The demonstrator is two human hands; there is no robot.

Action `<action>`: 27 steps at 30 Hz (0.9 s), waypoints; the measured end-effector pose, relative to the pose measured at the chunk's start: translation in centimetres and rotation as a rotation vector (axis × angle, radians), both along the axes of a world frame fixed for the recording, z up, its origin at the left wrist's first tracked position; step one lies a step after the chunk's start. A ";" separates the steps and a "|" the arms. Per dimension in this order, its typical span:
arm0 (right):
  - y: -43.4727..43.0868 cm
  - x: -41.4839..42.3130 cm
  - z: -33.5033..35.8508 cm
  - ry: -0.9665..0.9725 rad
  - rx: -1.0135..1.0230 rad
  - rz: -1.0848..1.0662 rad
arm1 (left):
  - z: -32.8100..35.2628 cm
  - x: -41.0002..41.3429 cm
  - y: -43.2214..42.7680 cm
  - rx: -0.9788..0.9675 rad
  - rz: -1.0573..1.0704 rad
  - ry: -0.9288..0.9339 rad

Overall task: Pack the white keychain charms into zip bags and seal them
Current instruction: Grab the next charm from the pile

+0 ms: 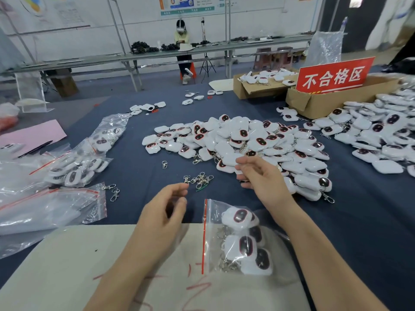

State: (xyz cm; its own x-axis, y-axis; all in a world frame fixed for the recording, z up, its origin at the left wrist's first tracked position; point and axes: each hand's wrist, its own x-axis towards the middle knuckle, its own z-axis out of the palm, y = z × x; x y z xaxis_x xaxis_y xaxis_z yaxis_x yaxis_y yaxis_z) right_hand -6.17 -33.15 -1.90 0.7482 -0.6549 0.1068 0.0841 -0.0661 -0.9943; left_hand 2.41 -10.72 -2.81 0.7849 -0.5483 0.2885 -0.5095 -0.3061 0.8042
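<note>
Both grips hang loose and empty: left hand (166, 207) and right hand (260, 173) over the blue table (139, 167). A filled zip bag (238, 239) lies between the forearms, with charms (242, 140) heaped beyond. Farther off are cardboard boxes (314, 104), a red sign (332, 75) and a long table (157, 56) by the wall.

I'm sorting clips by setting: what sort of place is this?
Probably a factory packing floor: a big heap of white keychain charms, filled zip bags, and a red sign on cardboard boxes.
</note>
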 end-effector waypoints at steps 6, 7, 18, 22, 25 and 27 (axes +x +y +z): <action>-0.2 0.3 -0.4 0.039 -0.006 -0.040 | -0.8 2.1 -4.1 0.283 -0.042 -0.242; -0.3 0.3 -0.4 0.045 -0.012 -0.037 | -0.7 2.6 -5.2 0.345 -0.057 -0.221; -1.3 0.1 0.3 0.019 0.166 0.121 | -0.4 5.2 -11.8 0.369 -0.103 -0.324; -1.3 0.1 0.5 0.034 0.168 0.156 | -0.1 5.0 -11.2 0.293 -0.131 -0.231; -0.7 0.2 0.4 0.081 0.071 0.219 | 0.1 4.3 -10.5 0.300 -0.159 -0.270; -0.5 0.1 0.4 0.085 0.026 0.221 | 0.1 3.8 -9.9 0.277 -0.157 -0.266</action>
